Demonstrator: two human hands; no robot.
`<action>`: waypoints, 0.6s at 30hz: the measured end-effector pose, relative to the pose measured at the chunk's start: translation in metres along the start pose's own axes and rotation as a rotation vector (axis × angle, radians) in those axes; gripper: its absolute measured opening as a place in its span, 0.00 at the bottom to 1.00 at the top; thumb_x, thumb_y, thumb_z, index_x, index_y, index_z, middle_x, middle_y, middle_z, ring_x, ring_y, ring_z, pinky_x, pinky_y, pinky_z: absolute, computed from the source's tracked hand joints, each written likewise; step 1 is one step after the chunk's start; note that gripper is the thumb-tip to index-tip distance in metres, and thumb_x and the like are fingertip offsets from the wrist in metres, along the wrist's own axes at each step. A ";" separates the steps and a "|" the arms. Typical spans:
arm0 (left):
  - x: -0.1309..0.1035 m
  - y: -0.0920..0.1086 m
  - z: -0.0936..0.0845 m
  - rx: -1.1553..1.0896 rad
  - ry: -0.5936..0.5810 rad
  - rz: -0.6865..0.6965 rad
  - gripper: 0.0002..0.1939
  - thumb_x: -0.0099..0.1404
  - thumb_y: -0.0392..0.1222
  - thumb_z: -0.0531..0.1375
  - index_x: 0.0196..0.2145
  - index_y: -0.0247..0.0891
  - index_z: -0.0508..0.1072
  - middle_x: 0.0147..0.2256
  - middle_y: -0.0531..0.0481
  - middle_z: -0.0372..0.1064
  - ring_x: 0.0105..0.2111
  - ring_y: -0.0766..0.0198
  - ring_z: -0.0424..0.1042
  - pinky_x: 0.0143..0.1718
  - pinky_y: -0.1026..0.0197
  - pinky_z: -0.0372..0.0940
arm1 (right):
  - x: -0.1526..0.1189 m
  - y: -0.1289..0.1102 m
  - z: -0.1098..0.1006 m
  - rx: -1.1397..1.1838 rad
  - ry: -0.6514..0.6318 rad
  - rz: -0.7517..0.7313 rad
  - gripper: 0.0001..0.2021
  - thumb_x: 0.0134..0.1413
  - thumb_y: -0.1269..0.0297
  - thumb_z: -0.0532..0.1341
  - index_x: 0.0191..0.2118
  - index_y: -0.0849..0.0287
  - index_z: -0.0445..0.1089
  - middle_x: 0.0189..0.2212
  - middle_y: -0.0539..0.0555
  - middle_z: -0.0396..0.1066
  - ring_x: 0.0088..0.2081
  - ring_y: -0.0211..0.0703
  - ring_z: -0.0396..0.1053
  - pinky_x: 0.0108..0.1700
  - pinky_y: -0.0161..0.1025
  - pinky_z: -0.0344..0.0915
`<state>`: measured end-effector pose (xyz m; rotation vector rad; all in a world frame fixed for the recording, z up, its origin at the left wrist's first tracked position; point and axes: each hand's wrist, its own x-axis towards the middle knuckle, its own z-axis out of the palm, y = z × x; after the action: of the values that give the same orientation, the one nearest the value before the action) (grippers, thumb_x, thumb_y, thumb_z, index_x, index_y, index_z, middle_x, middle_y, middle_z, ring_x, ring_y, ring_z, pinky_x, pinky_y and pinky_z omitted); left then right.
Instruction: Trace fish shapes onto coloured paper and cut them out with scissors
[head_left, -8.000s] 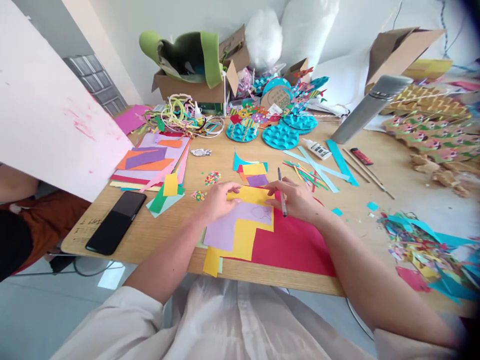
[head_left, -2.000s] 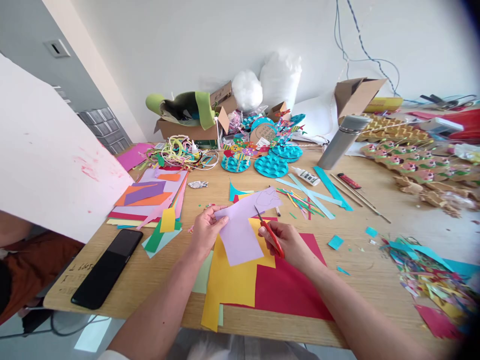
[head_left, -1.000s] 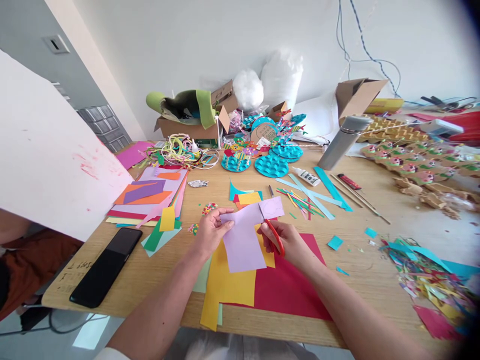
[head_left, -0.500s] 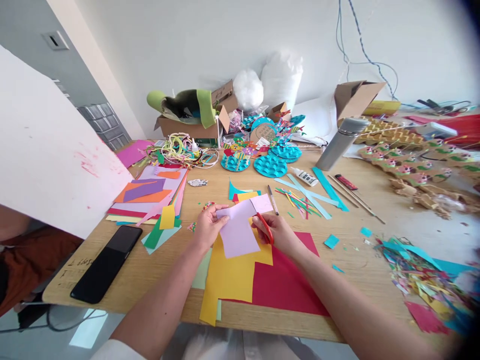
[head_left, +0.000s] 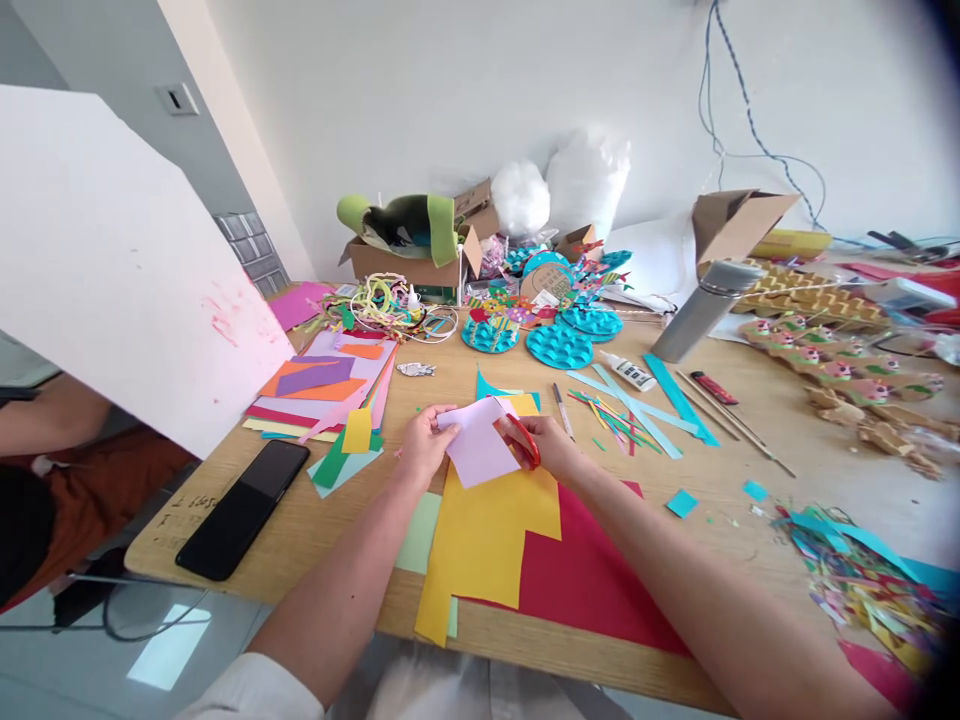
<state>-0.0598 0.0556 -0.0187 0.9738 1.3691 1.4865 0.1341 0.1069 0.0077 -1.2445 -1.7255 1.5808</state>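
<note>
A sheet of lilac paper (head_left: 480, 445) is pinched at its left edge between the thumb and fingers of my left hand (head_left: 427, 438). My right hand (head_left: 544, 445) is closed around red-handled scissors (head_left: 531, 440), whose blades lie at the paper's upper right edge. Below both hands, yellow paper (head_left: 480, 540) with a stepped edge rests on a dark red sheet (head_left: 585, 575). Pale green paper (head_left: 420, 535) shows at the left of the yellow one.
A black phone (head_left: 242, 510) lies at the left, near stacked coloured paper (head_left: 322, 375). Behind are blue egg-tray crafts (head_left: 559, 347), a glue bottle (head_left: 628, 370) and a grey cylinder (head_left: 701, 312). Paper scraps (head_left: 862, 580) lie at right. A person's arm (head_left: 52, 415) is at far left.
The small lilac piece at the sheet's upper right corner no longer shows there. My view has shifted left, and the lilac sheet is tilted differently in my hands.
</note>
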 end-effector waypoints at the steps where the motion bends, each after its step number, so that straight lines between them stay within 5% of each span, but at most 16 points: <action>1: 0.000 -0.001 0.000 0.004 -0.001 0.001 0.20 0.48 0.39 0.67 0.41 0.37 0.75 0.32 0.49 0.76 0.29 0.63 0.72 0.30 0.64 0.64 | 0.000 0.000 0.001 0.007 0.000 0.000 0.28 0.44 0.35 0.62 0.22 0.61 0.67 0.12 0.48 0.62 0.14 0.32 0.55 0.18 0.33 0.50; 18: 0.005 -0.006 0.000 0.022 0.017 0.032 0.22 0.48 0.41 0.68 0.42 0.36 0.74 0.33 0.48 0.75 0.31 0.61 0.73 0.31 0.64 0.65 | 0.004 -0.005 -0.008 0.170 -0.165 0.088 0.29 0.46 0.34 0.60 0.24 0.61 0.66 0.13 0.48 0.62 0.15 0.31 0.58 0.18 0.31 0.50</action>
<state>-0.0608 0.0602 -0.0245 1.0035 1.3909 1.5101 0.1379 0.1150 0.0133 -1.1488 -1.6121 1.8856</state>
